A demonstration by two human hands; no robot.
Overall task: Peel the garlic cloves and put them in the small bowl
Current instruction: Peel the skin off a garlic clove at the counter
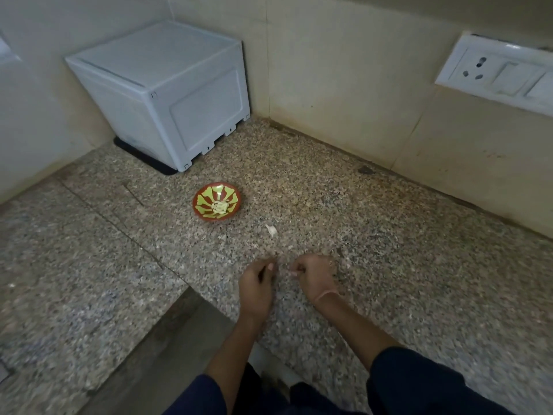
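Speckled granite counter (374,235) fills your head view, rough-looking and mottled grey and brown, meeting pale tiled walls (344,70) at a back corner. Its near edge runs diagonally past your forearms, with a darker lower ledge (155,348) dropping away to your left. You have broad bare stone to the right and ahead. A smooth white plastic box (167,94), square with panelled sides, sits in the corner on a thin black mat (140,157). A glossy white switch plate (496,73) is set in the right wall. The small bowl (206,215), round, red with yellow-green rays, stands on the counter ahead of your hands and well apart from them, with pale peeled cloves (220,207) heaped at its centre. A white scrap (271,230) lies on the stone between bowl and hands. Your right hand (314,277) pinches a small pale garlic piece (291,273) at its curled fingertips. Your left hand (257,283) is just beside it, fingers curled toward the thumb; you cannot tell whether it holds anything.
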